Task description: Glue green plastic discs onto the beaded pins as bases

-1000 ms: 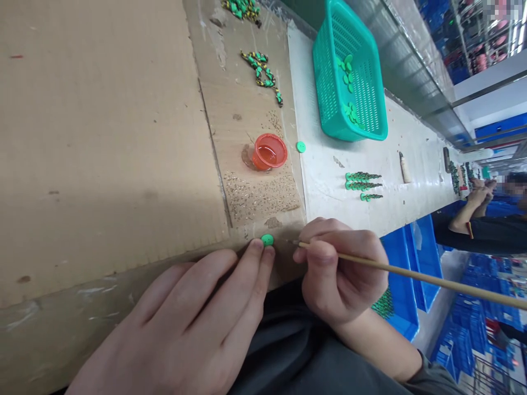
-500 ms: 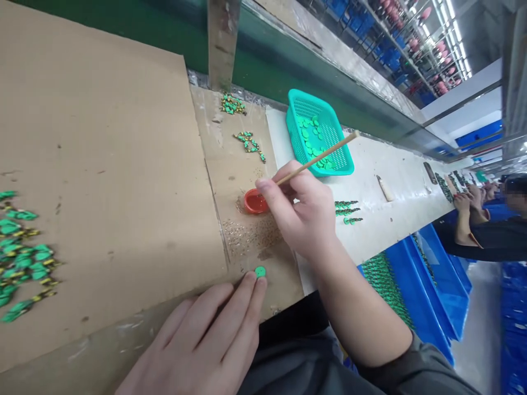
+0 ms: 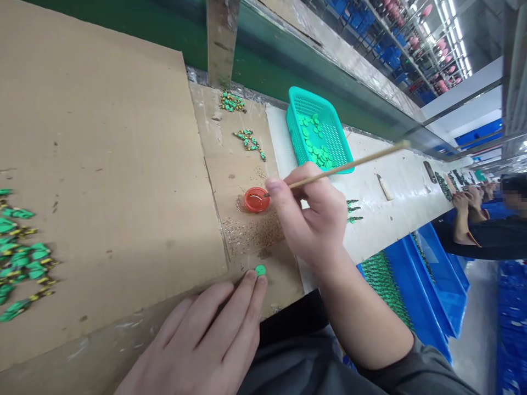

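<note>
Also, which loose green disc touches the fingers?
The lone disc against the left hand's fingers; the other visible loose discs lie inside the teal basket.

A long workbench (image 3: 405, 219), blue bins (image 3: 407, 274), strip lights (image 3: 454, 24) and a co-worker (image 3: 481, 238) show a factory workshop.

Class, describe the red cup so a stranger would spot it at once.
Start at the turquoise basket. Below-left in the picture, on brown card, sits the cup. It is red and holds liquid, unlike the green button below and green pieces above.
</note>
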